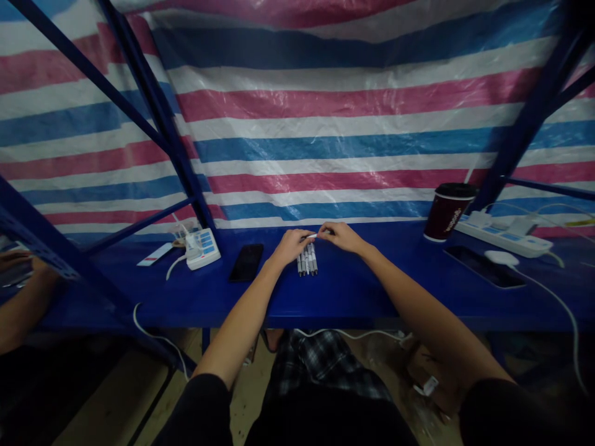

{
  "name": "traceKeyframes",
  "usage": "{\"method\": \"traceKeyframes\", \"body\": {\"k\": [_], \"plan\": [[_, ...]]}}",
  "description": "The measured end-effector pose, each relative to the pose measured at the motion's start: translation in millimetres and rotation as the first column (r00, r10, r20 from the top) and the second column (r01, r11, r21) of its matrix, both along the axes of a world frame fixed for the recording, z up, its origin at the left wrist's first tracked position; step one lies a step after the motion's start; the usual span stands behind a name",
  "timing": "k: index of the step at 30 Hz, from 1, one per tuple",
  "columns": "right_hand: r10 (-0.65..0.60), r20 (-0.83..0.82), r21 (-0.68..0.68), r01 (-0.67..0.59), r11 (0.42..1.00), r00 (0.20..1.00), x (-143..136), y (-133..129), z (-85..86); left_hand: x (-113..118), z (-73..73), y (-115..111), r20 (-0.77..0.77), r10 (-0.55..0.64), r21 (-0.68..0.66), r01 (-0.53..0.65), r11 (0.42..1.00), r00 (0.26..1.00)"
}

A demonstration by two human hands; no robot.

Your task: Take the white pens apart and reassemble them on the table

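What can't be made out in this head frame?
- Small white piece pinched between left hand and right hand: too small to identify, ends hidden by the fingers.
- Pens: markings too small; tops covered by the left hand.
- Cup: print blurred.
- Another person's hand: cut off by the left edge.

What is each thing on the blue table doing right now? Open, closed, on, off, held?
Left hand: pinching one end of a small white pen.
Right hand: pinching its other end.
White pen: held just above the pile.
Pens: lying side by side on the table.
Phone: flat, screen dark.
Coffee cup: upright, lid on.
Power strip: has plugs in it.
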State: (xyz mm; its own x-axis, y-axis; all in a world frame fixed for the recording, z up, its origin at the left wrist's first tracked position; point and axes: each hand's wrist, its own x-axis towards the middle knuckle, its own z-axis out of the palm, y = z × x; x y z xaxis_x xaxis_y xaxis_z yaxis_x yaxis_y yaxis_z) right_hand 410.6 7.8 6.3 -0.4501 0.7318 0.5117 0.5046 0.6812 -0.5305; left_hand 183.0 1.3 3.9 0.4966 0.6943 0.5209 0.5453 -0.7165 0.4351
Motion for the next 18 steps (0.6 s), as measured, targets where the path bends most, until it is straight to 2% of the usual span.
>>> {"method": "traceKeyframes", "body": {"k": [4, 7, 10, 11, 13, 15, 18], "plan": [[0.014, 0.046, 0.004, -0.015, 1.0, 0.999, 1, -2, 3.4, -2, 0.9, 0, -0.069, -0.022, 0.077, 0.028, 0.997, 0.997], [0.036, 0.052, -0.09, -0.031, 0.995, 0.998, 2, -5, 6.4, -2, 4.3, -3, -0.118, -0.041, 0.1, 0.053, 0.994, 0.992], [0.097, -0.068, -0.243, -0.111, 0.964, 0.993, -1, -6, 4.7, -2, 10.4, -7, -0.088, -0.012, 0.143, 0.025, 0.989, 0.996], [0.122, -0.138, -0.317, -0.16, 0.935, 0.983, -3, -6, 3.1, -2, 12.8, -8, -0.034, 0.022, 0.183, -0.015, 0.983, 0.999], [0.176, -0.281, -0.462, -0.294, 0.837, 0.943, -9, -5, -0.2, -3, 17.0, -8, 0.14, 0.097, 0.258, -0.131, 0.957, 0.985], [0.237, -0.376, -0.535, -0.418, 0.734, 0.896, -16, -6, -2.7, -5, 19.4, -8, 0.303, 0.123, 0.251, -0.204, 0.946, 0.945], [0.313, -0.42, -0.55, -0.513, 0.659, 0.852, -20, -7, -4.3, -7, 18.9, -6, 0.387, 0.084, 0.147, -0.151, 0.977, 0.918]]}}
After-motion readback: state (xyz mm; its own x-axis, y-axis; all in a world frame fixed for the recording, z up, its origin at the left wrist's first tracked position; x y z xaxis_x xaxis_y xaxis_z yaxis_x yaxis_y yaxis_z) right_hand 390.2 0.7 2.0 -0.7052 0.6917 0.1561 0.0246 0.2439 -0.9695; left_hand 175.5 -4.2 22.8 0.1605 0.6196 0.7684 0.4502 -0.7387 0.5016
